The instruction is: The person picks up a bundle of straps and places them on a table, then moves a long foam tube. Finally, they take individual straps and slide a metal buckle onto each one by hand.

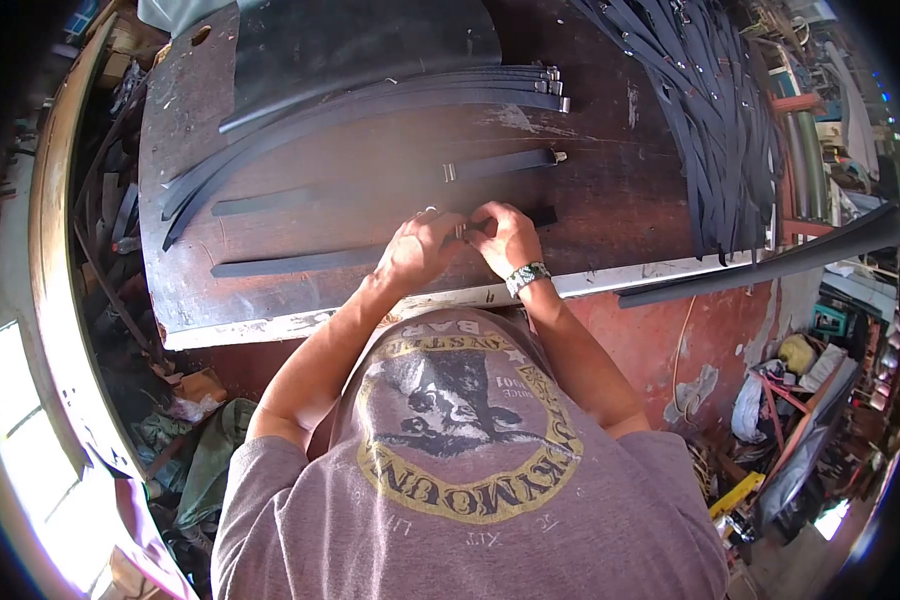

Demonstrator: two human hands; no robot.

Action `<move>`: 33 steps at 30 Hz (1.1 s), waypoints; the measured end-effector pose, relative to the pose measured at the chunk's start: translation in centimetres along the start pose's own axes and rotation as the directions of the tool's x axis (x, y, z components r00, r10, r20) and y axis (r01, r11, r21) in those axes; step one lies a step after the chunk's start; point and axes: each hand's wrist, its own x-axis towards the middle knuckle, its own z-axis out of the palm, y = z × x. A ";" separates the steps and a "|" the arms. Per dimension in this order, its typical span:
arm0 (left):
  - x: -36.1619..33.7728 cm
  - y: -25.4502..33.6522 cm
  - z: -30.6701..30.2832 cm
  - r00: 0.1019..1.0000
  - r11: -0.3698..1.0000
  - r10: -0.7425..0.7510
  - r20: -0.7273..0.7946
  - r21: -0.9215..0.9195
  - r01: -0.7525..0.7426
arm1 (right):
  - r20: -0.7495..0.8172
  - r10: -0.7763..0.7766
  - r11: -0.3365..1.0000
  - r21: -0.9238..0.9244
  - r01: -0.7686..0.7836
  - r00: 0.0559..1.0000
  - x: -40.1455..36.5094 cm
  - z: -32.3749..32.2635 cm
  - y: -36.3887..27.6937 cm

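Note:
Near the front edge of the dark wooden table, a black strap (300, 264) runs from the left into my hands. My left hand (418, 245) has its fingers closed on the strap, beside a small shiny metal piece. Just right of it, my right hand (507, 240) pinches the same strap, and a short dark end sticks out past the fingers. What the fingertips do is partly hidden. Farther back lies another strap (505, 165) with a metal slider and an end fitting. Behind that, several straps (410, 92) lie together, their metal buckles at the right end.
A large dark sheet (360, 55) covers the table's back left. Many straps (685, 110) are heaped along the right side and hang over the front edge. One dark strip (760, 262) juts out past the right corner. Cluttered shelves and piled items stand on both sides.

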 end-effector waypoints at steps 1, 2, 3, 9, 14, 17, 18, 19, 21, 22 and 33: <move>-0.1 -0.2 0.2 1.000 1.000 -0.007 0.001 -0.031 0.007 | -0.006 0.001 1.000 -0.004 -0.001 1.000 0.0 0.0 0.0; -0.1 -0.4 0.2 1.000 0.998 -0.014 0.002 -0.060 0.015 | -0.013 0.001 1.000 -0.006 -0.001 1.000 0.0 0.1 0.0; -0.1 -0.6 0.2 1.000 0.996 -0.020 0.003 -0.088 0.020 | -0.005 0.005 1.000 -0.003 -0.005 1.000 0.1 0.1 0.0; -0.3 -0.3 -0.2 0.999 0.997 0.036 -0.027 -0.072 -0.038 | 0.008 0.027 1.000 -0.012 -0.027 1.000 0.2 -0.1 -0.3; -0.4 -0.8 0.1 0.995 0.993 0.091 -0.031 -0.077 -0.093 | 0.054 0.081 0.996 -0.031 -0.080 0.995 0.4 -0.5 -0.7; -0.3 -1.0 0.1 0.989 0.989 0.142 -0.044 -0.032 -0.144 | 0.067 0.079 0.995 -0.062 -0.075 0.995 0.6 -0.5 -0.5; -0.1 -1.0 0.1 0.986 0.987 0.161 -0.051 -0.024 -0.162 | 0.077 0.094 0.994 -0.058 -0.090 0.993 0.6 -0.6 -0.6; -0.1 -0.9 0.1 0.988 0.988 0.150 -0.046 -0.040 -0.151 | 0.087 0.109 0.993 -0.054 -0.105 0.990 0.7 -0.8 -0.8; 0.0 -1.0 0.3 0.991 0.989 0.127 -0.040 -0.071 -0.130 | 0.105 0.131 0.991 -0.054 -0.125 0.986 0.8 -1.0 -1.0; 0.1 -1.0 0.3 0.991 0.989 0.130 -0.040 -0.072 -0.133 | 0.112 0.137 0.990 -0.056 -0.131 0.984 0.9 -1.1 -1.0; 0.9 -0.7 -0.1 0.997 0.997 0.033 0.074 -0.072 -0.028 | 0.104 0.134 0.989 -0.072 -0.127 0.985 1.1 -0.8 -0.5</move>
